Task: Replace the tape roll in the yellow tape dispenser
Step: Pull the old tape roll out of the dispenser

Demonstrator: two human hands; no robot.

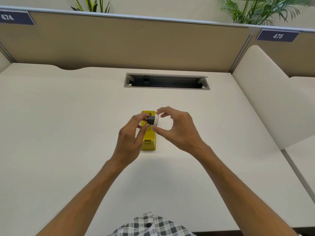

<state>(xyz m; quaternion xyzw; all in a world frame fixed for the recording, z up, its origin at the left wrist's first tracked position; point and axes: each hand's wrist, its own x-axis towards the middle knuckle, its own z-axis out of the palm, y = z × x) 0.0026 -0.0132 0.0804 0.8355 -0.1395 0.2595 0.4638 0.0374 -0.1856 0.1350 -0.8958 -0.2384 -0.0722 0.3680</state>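
Checked shirt point(150, 225); hands hold white tape roll point(156, 120), dark core point(150, 120).

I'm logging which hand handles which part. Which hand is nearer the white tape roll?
Right. The right hand pinches the white tape roll by its rim; the left hand grips the dark hub just left of the roll.

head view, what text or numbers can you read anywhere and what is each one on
"474" on the dark blue sign at the left end of the desk partition.
"475" on the dark blue sign on the partition at the right.
No text can be made out on the yellow tape dispenser, the white tape roll or the dark core held in the hands.
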